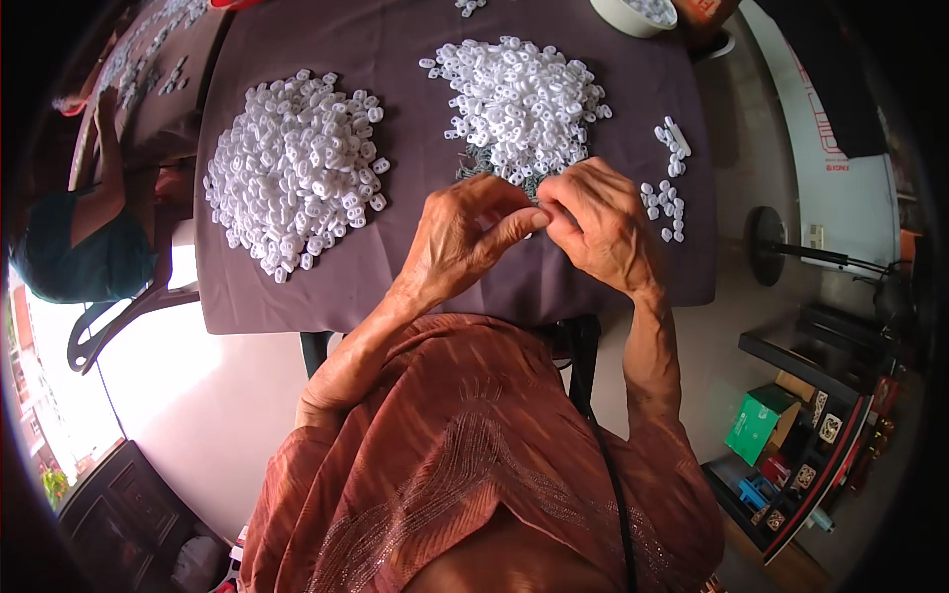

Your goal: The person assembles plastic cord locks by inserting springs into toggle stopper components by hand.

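Observation:
My left hand [467, 235] and my right hand [601, 219] meet above the near middle of the table, thumbs and fingertips pinched close together. Whatever they hold is tiny and mostly hidden by the fingers. Just beyond them lies a heap of small white oval plastic pieces [519, 99], many showing two holes. Small grey-green parts [476, 158] lie at that heap's near edge, partly covered by my hands; their kind is too small to tell. A second, broader heap of the same white pieces [292, 168] rests to the left, apart from my hands.
A dark brown cloth covers the table [405, 69]. Loose white pieces [664, 206] lie near its right edge. At the far right stands a white bowl [608, 14] of pieces. Another person's arm [107, 173] is at the table on the left. A low shelf [791, 346] stands right.

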Available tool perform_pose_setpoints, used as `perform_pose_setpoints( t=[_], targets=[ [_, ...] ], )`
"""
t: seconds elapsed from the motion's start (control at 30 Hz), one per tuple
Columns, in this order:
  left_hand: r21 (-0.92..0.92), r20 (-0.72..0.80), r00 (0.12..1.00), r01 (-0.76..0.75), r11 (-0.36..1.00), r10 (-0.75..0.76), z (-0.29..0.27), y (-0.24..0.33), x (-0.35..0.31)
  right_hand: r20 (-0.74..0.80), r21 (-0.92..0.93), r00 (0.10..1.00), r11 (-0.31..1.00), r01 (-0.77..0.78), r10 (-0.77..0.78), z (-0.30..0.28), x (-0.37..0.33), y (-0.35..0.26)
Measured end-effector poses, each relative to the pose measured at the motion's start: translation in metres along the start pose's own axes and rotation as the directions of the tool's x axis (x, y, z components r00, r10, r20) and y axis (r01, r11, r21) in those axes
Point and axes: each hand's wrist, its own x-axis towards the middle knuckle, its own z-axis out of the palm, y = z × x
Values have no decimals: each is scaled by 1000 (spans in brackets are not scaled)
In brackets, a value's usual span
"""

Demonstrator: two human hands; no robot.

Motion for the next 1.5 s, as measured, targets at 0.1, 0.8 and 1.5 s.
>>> perform_pose_setpoints(
  t=[0.1,0.8,1.5],
  targets=[
    [-318,196,929,363,876,-314,3,-6,-5,20,-24,1000,1000,1,-1,3,-5,-2],
    [562,-236,967,58,825,93,-7,-128,62,44,632,868,659,-408,495,56,-41,33],
    [-918,125,954,216,333,-274,-7,3,66,-214,549,896,807,-219,389,-6,38,23]
  ],
)
